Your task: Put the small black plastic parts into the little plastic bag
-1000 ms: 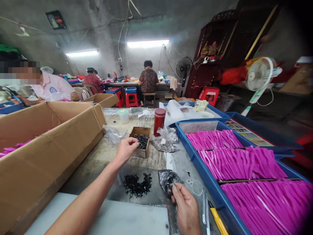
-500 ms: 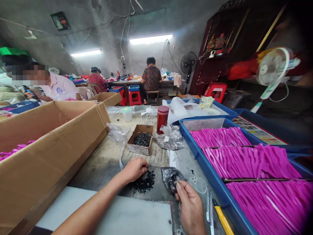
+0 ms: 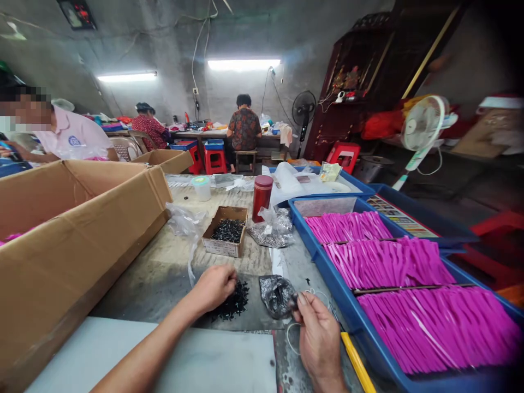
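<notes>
Far beyond the left hand (image 3: 216,286) rises a bare grey wall (image 3: 172,38), lit by two fluorescent tubes (image 3: 244,65) (the farther left one sits slightly lower). Below runs a long workbench (image 3: 273,140) with red plastic stools (image 3: 215,162). A framed picture (image 3: 77,13) hangs high, ahead and left of that hand. Well past the right hand (image 3: 320,334) stand a dark wooden cabinet (image 3: 326,124) and a black fan (image 3: 303,108); farther right, a white fan (image 3: 423,124).
</notes>
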Available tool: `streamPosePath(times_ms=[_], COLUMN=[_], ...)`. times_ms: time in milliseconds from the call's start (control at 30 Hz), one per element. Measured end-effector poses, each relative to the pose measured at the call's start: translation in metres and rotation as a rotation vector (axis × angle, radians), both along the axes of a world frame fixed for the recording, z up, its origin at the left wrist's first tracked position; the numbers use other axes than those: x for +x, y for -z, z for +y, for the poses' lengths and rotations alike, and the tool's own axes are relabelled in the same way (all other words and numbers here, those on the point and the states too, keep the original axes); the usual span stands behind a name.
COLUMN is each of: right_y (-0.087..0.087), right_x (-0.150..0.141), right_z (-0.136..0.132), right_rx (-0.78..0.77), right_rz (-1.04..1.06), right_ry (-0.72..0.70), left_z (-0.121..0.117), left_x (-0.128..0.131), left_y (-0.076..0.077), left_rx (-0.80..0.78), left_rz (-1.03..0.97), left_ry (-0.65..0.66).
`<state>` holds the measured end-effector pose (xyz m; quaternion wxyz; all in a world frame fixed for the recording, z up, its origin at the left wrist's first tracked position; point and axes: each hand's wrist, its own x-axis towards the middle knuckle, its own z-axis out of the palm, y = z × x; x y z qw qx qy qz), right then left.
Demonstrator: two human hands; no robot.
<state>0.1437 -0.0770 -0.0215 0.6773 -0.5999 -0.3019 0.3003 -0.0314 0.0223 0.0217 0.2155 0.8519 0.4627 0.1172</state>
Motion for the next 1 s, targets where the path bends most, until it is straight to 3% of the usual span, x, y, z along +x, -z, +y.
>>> streamPosePath(times_ms=[167, 333, 500, 633, 833, 1000], right_y=[-0.010, -0.014, -0.015, -0.014, -0.013, -0.014], right_x=[0.016, 0.020, 0.018, 0.014, 0.013, 0.013], right_z=[0.008, 0.019, 0.025, 0.030, 0.034, 0.032], right_rx=[-0.102, -0.164, -0.243, -0.333, -0.377, -0.370], right_rz=[-0.224, -0.615, -1.089, -1.335, -1.513, -1.539], right_ry=[-0.154, -0.364, -0.496, -0.576, -0.640, -0.656], left_z=[-0.003, -0.012, -0.021, -0.021, -0.019, -0.022], left_x=[0.001, 0.012, 0.017, 0.014, 0.013, 0.016], left_y=[0.001, 0.010, 0.008, 0.008, 0.015, 0.019], left_rx=[-0.259, -0.547, -0.581, -0.589, -0.585, -0.551], left_rz=[-0.417, -0.714, -0.790, -0.795, -0.781, -0.772], left_ry=[-0.151, -0.181, -0.141, -0.150, -0.130, -0.093])
